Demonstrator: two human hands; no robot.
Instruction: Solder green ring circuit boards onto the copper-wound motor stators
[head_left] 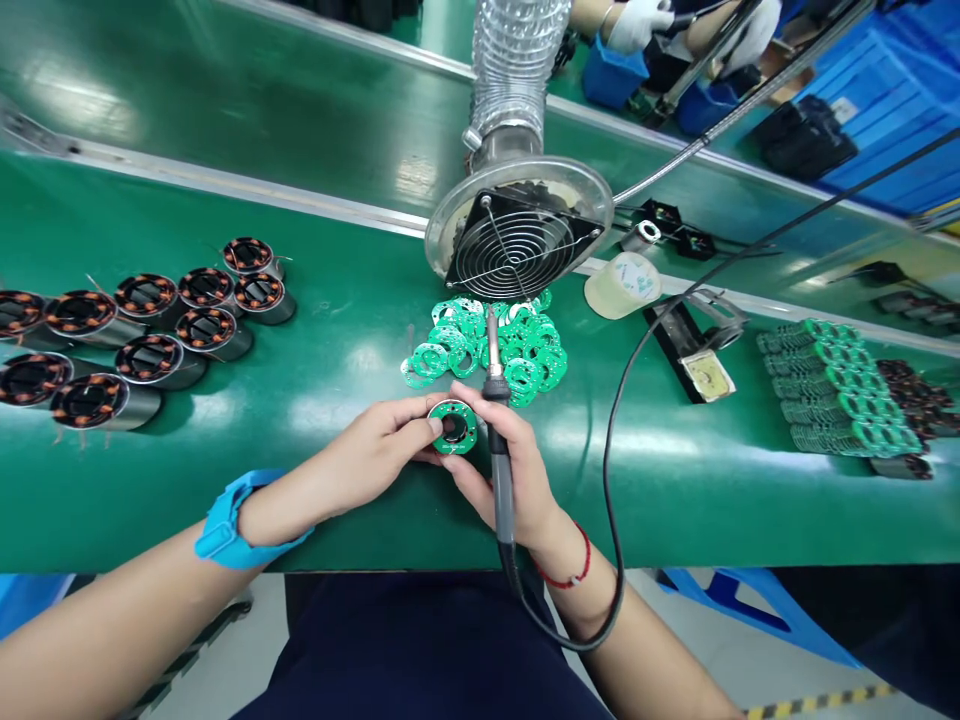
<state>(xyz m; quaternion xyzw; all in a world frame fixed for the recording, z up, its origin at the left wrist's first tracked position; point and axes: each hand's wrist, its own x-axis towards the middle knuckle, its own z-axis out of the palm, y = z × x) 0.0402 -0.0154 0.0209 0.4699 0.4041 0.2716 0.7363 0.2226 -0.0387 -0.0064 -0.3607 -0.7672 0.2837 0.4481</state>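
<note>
My left hand pinches a round motor stator topped with a green ring-shaped circuit board, near the front edge of the green bench. My right hand also touches that part and holds a soldering iron upright, with its tip pointing away from me. A blue strap is on my left wrist and a red cord on my right. Just beyond the hands lies a pile of loose green ring boards.
Several copper-wound stators lie at the left. Finished stators with green boards are stacked at the right. A fume extractor fan on a hose stands behind the pile. A tape roll and iron stand sit right of it. A co-worker's gloved hand works far back.
</note>
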